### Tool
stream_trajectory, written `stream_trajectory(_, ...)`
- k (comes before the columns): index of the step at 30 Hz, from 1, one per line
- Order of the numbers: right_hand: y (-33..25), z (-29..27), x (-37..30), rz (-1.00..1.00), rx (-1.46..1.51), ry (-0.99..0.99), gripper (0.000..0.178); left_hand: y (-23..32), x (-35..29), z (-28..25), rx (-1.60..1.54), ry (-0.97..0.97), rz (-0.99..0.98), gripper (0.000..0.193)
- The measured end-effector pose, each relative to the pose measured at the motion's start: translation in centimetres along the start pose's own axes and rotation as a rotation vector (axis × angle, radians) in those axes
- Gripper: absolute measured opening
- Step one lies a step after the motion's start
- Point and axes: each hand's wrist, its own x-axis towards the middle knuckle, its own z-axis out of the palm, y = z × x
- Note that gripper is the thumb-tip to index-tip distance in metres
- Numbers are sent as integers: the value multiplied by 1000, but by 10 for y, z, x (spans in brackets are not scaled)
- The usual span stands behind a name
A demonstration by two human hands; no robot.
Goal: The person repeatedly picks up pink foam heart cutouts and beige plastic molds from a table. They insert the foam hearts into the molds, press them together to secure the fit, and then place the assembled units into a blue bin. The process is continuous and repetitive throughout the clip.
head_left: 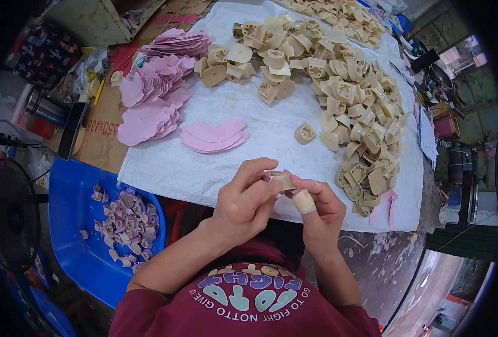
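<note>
Just above my lap, at the table's near edge, both hands hold one small beige plastic shoe heel [283,178]. My left hand [240,202] is closed on its left side, with fingertips and thumb pinching it. A bit of pink shows at those fingertips; I cannot tell whether it is material or nails. My right hand [323,216] pinches the heel from the right, its thumb covered by a beige wrap [304,201]. Beyond my hands lie a few curved pink sheets [214,136]. A single loose heel [304,133] lies on the white cloth [249,115].
A large pile of beige heels [367,106] covers the table's right and far side. Stacks of cut pink pieces [156,81] stand at left. Below them, a blue tub [72,196] holds several pink-covered heels [128,222]. A black fan [13,216] is at far left.
</note>
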Motion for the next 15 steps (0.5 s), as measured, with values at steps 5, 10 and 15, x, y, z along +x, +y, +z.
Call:
stream_trajectory(5,11,-5,1,-102,-207,-68,25,-3,-4,-1,16,-23,3,29)
stream_trajectory(10,16,-12,16,-92,-60,-97,23,1,-4,4,-412,-54,-436,17)
stream_trajectory(15,6,-12,22,70,245,-121,12,14,13,-7,-1028,-36,-889,9)
